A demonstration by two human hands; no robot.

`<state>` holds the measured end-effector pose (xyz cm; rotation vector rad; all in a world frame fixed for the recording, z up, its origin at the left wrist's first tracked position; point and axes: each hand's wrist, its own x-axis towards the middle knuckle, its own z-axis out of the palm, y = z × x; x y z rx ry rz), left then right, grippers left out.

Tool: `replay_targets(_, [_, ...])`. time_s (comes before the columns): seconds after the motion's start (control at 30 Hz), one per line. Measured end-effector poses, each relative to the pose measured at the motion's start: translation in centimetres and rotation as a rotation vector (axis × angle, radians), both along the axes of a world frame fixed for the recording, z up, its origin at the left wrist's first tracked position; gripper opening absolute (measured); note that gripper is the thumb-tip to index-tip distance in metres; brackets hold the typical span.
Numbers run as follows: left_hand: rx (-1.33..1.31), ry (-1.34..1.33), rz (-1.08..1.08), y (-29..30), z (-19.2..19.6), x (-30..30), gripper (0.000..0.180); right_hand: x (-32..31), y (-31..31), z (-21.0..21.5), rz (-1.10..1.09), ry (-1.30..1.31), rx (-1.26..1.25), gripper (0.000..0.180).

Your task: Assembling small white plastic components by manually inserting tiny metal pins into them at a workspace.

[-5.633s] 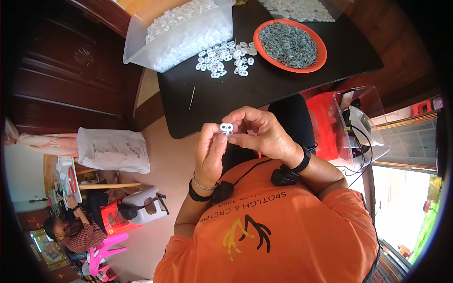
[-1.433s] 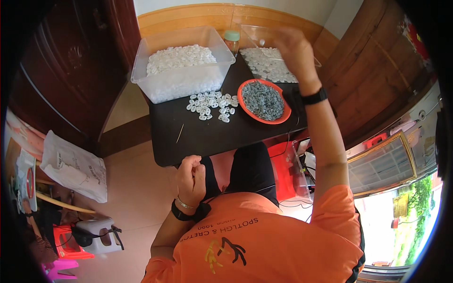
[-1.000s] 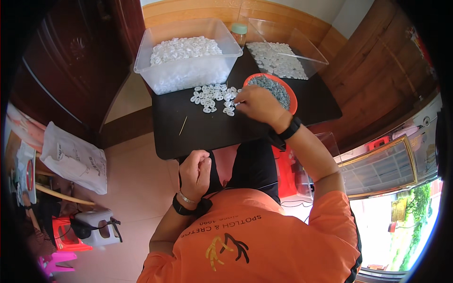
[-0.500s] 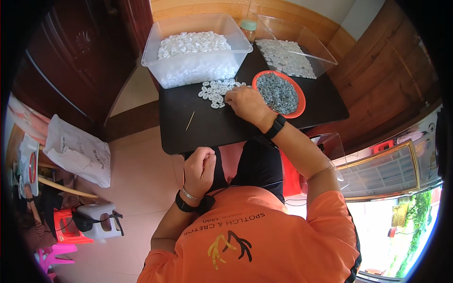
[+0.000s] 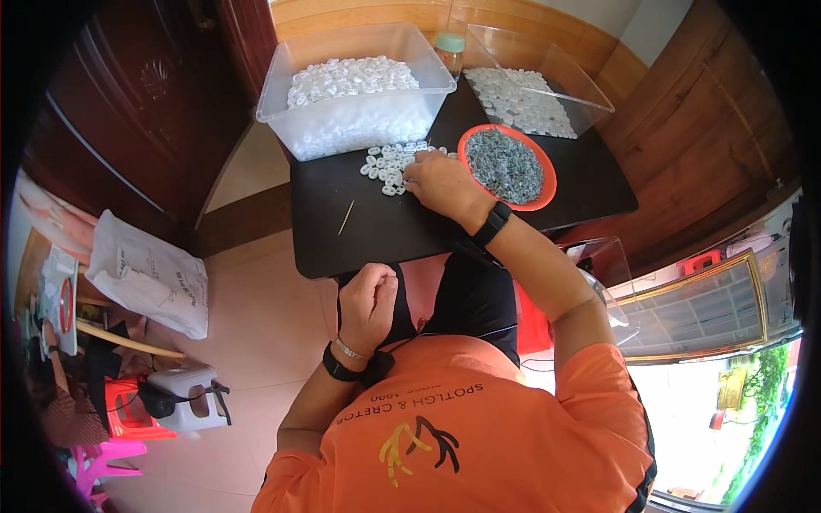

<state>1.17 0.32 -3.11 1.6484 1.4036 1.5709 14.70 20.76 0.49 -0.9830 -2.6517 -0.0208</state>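
Note:
My right hand reaches over the dark table, its fingers bent down and pressed together at the right edge of a loose pile of small white oval pieces. Its fingertips are partly hidden, so what they pinch cannot be made out. My left hand rests closed above my lap, near the front edge of the table, its curled fingers hiding whatever may be inside. Just right of my right hand stands an orange-rimmed bowl heaped with small grey, shiny metal-like parts.
Behind the pile stands a clear plastic tub full of similar white pieces. At the back right, a clear tray holds flat whitish pieces, beside a green-lidded jar. A thin stick lies on the table. A white sack stands left.
My right hand has shifted very slightly left at the edge of the pile. My left hand stays closed in much the same place. The whole view has moved a little.

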Motion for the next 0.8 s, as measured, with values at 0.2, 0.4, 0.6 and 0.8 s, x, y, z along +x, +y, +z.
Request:
replay_targets(0.2, [0.014, 0.011, 0.015, -0.1, 0.2, -0.1, 0.004, -0.4, 0.4, -0.2, 0.002, 0.077, -0.003, 0.012])
replay_targets(0.4, [-0.032, -0.079, 0.018, 0.6, 0.3, -0.8, 0.012, 0.5, -2.3, 2.8, 0.033, 0.298, -0.475, 0.013])
replay_targets(0.6, [-0.192, -0.316, -0.155, 1.5, 0.6, -0.2, 0.017, 1.2, -8.8, 3.4, 0.283, 0.482, -0.794, 0.010])
replay_targets(0.8, [-0.339, -0.509, -0.295, 1.8, 0.9, 0.1, 0.020, 2.1, -10.6, 2.6, 0.265, 0.529, -0.622, 0.010])
